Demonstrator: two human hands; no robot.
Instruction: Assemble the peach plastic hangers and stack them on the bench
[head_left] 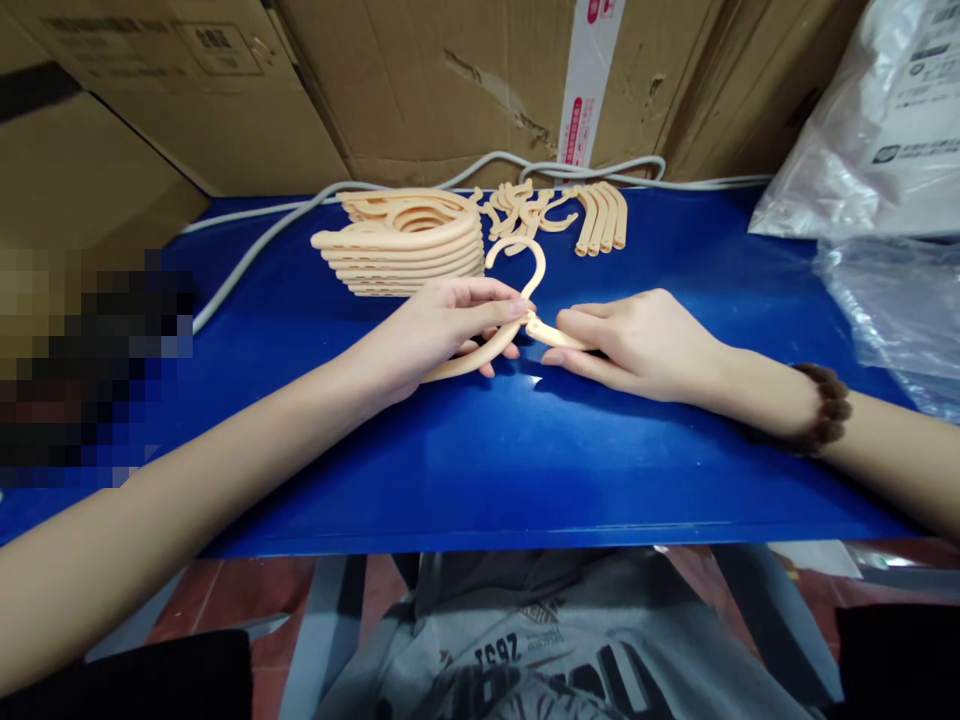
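My left hand [442, 330] pinches the middle of a peach plastic hanger [517, 262], right below its hook, with one curved arm running under my palm. My right hand [637, 340] grips the hanger's other arm piece [551, 335], where it meets the middle joint. Both hands rest low over the blue table [525, 470]. Behind my left hand sits a stack of assembled peach hangers [401, 245]. Loose hooks [525, 210] and several curved arm pieces [604, 215] lie further back.
Cardboard boxes [450, 80] wall off the back of the table. A grey cable [255, 250] runs along the rear edge. Clear plastic bags [885, 200] lie at the right. A beaded band is on my right wrist [825, 405].
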